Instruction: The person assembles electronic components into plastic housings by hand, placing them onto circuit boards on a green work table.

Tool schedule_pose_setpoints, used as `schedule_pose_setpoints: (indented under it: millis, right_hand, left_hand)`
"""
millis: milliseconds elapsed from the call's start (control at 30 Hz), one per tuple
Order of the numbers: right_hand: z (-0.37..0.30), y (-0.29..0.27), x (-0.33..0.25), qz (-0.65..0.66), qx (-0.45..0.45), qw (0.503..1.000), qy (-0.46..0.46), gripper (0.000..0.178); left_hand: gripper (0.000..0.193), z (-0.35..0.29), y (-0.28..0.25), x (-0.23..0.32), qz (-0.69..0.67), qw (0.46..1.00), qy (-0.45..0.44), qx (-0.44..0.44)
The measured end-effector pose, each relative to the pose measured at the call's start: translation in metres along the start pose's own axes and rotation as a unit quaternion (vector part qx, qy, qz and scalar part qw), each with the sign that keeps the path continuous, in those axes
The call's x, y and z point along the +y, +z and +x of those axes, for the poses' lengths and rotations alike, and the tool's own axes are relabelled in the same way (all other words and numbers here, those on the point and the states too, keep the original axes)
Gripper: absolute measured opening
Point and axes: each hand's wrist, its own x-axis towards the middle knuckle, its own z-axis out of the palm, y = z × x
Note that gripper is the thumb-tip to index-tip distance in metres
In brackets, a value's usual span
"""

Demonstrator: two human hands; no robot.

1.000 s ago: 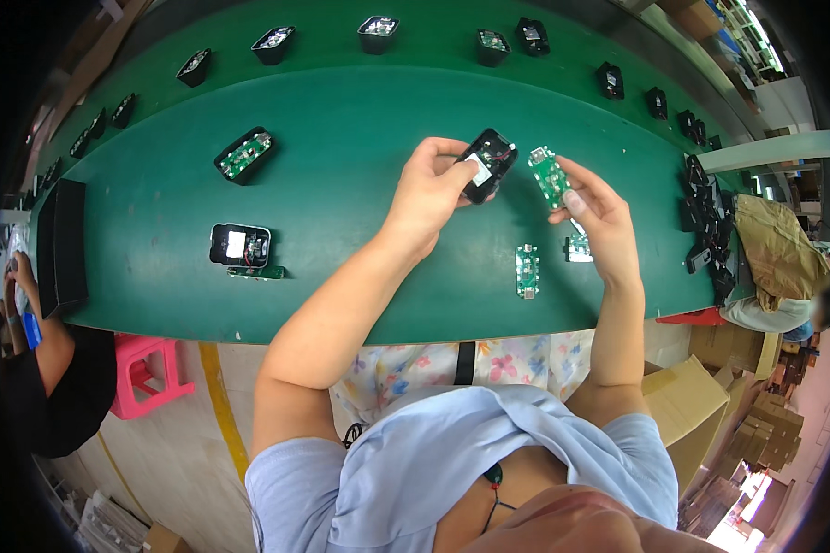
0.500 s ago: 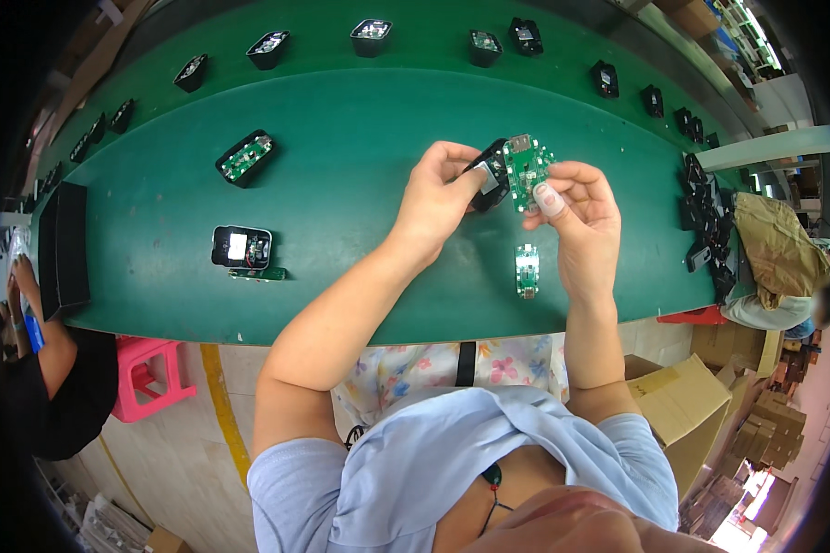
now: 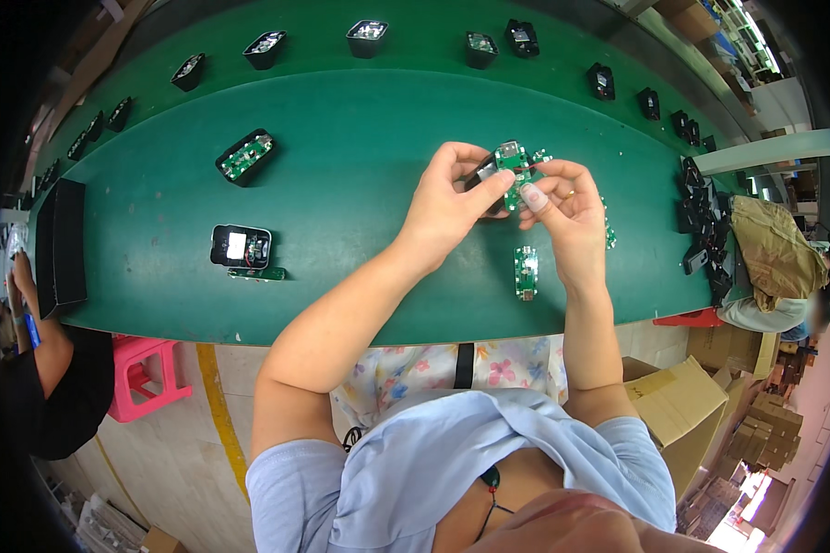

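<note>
Over the right half of the green table, my left hand (image 3: 452,198) is closed around a black plastic housing (image 3: 480,174), its thumb pressing on a green circuit board (image 3: 510,158) in front of the housing. From the other side, my right hand (image 3: 567,205) pinches the lower part of that board between a wrapped thumb and the fingers. Much of the housing is hidden by the board and my left hand. A second circuit board (image 3: 526,273) lies on the table just below my hands. Another green board (image 3: 609,227) shows partly behind my right hand.
Toward the left lie a black housing with a board inside (image 3: 246,157) and a housing with a white part (image 3: 241,247). Several housings line the far belt, including one at its middle (image 3: 367,37). Black parts are heaped at right (image 3: 696,221). A black bin (image 3: 62,244) stands left, near another person's arm.
The circuit board has moved left and over the housing, and my left thumb has come onto it. My right hand has shifted slightly left, and a board edge now shows behind it.
</note>
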Motion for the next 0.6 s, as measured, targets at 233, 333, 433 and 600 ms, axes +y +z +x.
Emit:
schedule_pose_setpoints:
  millis: [233, 333, 433, 600]
  right_hand:
    - [0.000, 0.007, 0.005, -0.208, 0.060, 0.962, -0.166, 0.015]
    - [0.003, 0.004, 0.007, -0.180, 0.049, 0.963, -0.194, 0.009]
    - [0.005, 0.003, -0.002, -0.225, 0.037, 0.949, -0.218, 0.008]
    - [0.009, 0.002, -0.023, -0.456, -0.012, 0.840, -0.293, 0.012]
  left_hand:
    - [0.027, 0.000, -0.001, 0.001, 0.025, 0.999, -0.010, 0.018]
    - [0.027, -0.002, 0.001, 0.004, 0.093, 0.995, -0.037, -0.002]
    - [0.025, -0.005, 0.002, 0.005, 0.098, 0.993, 0.067, 0.009]
    - [0.015, -0.004, -0.001, 0.001, 0.226, 0.938, 0.259, 0.047]
